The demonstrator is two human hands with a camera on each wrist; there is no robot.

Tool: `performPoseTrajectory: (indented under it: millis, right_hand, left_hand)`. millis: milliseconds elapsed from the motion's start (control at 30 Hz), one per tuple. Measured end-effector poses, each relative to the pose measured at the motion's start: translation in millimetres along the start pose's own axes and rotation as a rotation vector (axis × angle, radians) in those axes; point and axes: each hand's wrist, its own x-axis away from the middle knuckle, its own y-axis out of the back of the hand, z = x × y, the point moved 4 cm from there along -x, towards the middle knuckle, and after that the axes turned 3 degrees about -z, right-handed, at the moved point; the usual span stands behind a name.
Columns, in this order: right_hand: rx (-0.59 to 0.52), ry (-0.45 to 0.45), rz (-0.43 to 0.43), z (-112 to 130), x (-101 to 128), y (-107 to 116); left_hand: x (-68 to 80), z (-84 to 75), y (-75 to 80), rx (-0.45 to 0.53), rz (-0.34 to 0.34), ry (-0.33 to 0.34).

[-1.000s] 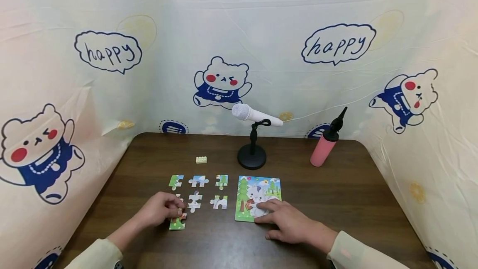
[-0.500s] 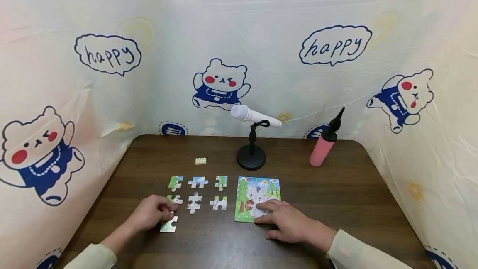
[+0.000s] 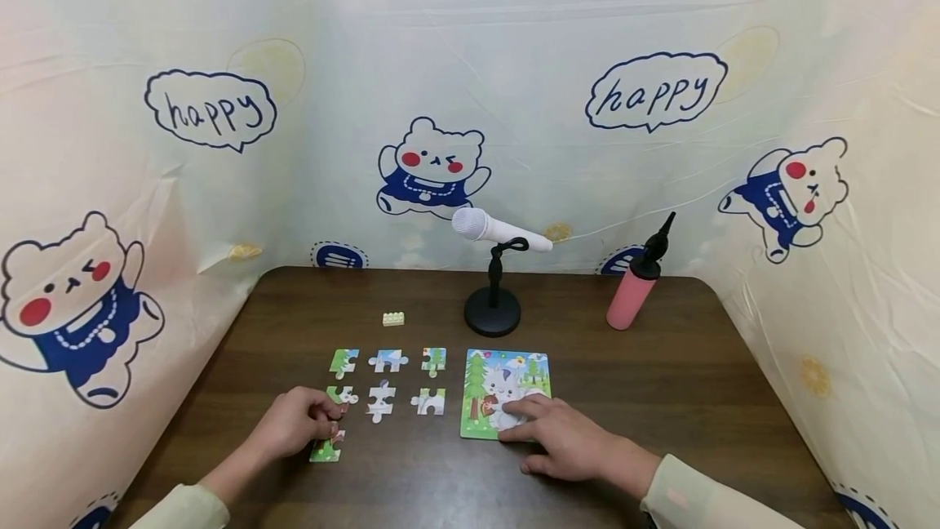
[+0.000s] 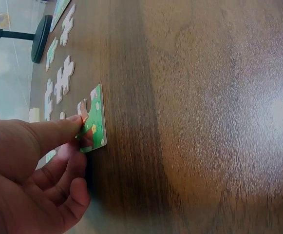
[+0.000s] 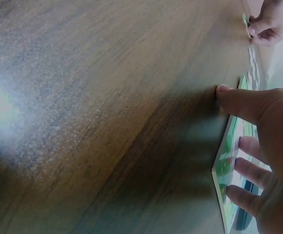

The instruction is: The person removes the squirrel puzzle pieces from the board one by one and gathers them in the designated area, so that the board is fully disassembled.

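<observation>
Left hand pinches a green puzzle piece at the near-left of the surface, right hand lies flat-fingered on the puzzle board; advisable: steady the board, lift the piece clear of the loose pieces.

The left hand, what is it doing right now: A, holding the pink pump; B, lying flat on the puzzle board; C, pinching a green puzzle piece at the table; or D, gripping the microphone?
C: the left hand pinches a green puzzle piece between thumb and fingers, low over the table; the right hand is the one resting on the puzzle board.
</observation>
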Motion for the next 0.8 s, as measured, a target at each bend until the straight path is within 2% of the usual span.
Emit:
performPoseTrajectory:
  millis: [333,467,600,800]
  right_hand:
    - [-0.005,-0.012,-0.013,0.2,2.4,-1.9]
    - [0.001,-0.018,-0.017,1.9,3.4,-0.8]
    - [0.01,-0.029,-0.03,2.7,5.8,0.8]
    - [-0.016,-0.099,-0.041,-4.4,14.6,5.3]
  left_hand:
    - [-1.4,-4.7,0.3,-0.005,0.007,0.072]
    - [-6.7,-16.3,1.0,-0.003,-0.022,0.093]
    - [-17.5,-39.3,-2.2,-0.002,-0.04,0.04]
    - [-40.9,-80.0,-19.9,0.02,-0.006,-0.087]
